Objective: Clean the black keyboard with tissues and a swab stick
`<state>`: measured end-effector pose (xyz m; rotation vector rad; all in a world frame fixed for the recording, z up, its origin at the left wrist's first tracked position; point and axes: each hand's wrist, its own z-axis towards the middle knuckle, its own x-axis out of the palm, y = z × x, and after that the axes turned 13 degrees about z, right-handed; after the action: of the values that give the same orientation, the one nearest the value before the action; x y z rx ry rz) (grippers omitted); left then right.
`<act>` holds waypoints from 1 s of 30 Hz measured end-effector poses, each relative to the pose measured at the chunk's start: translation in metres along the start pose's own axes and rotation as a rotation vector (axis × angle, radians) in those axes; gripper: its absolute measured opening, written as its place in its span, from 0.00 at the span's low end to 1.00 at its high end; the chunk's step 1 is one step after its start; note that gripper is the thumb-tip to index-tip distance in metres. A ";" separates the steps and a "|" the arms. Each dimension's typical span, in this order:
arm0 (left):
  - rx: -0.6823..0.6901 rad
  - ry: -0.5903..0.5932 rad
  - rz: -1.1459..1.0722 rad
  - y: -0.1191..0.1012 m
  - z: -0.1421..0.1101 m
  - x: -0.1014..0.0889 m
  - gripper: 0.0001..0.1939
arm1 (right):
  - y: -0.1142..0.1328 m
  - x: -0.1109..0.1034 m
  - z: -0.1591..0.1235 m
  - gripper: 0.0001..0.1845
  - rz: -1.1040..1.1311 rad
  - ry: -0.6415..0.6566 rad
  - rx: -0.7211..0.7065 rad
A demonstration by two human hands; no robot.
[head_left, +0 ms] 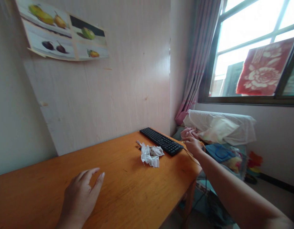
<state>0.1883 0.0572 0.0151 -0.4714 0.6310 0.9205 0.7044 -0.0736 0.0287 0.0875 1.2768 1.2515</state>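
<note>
My left hand (80,194) hovers over the near left part of the orange wooden table (118,190), thumb and fingers apart, holding nothing. My right hand (192,145) is stretched out past the table's right edge, near the right end of a black keyboard (162,140). Its fingers point left and look loosely extended; I see nothing clearly held in them. Crumpled white tissues (150,156) lie on the table in front of the keyboard, with small dark bits and a thin stick-like item beside them. A blurred whitish plastic bag (223,128) shows just beyond my right hand.
Right of the table is a heap of cloths and bags, with a white cloth (242,125) and a blue bag (219,152). The keyboard's cable (206,184) hangs over the edge. A wall with fruit pictures (87,38) stands behind; a window and curtain (199,57) are right.
</note>
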 end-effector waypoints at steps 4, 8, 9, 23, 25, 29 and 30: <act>-0.029 0.018 -0.026 0.001 0.000 0.001 0.23 | -0.004 -0.004 -0.004 0.23 -0.084 0.047 0.054; -0.047 0.044 -0.032 0.000 0.000 0.001 0.23 | -0.006 -0.006 -0.009 0.15 -0.194 0.150 0.116; -0.049 0.049 -0.033 0.000 0.000 0.001 0.24 | -0.005 -0.005 -0.011 0.15 -0.217 0.165 0.129; -0.044 0.037 -0.068 0.001 0.001 0.002 0.22 | 0.015 -0.010 -0.003 0.24 -0.289 0.008 0.087; -0.041 0.033 -0.066 0.002 0.001 0.002 0.22 | 0.023 -0.006 -0.006 0.23 -0.275 0.016 0.038; -0.031 0.011 -0.067 0.001 -0.001 0.002 0.20 | 0.039 0.011 -0.017 0.32 -0.230 0.160 -0.056; -0.028 0.003 -0.066 0.001 -0.001 0.002 0.19 | 0.042 0.016 -0.020 0.39 -0.234 0.212 -0.072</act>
<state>0.1881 0.0582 0.0128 -0.5158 0.6029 0.8666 0.6596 -0.0564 0.0387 -0.2461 1.3774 1.1241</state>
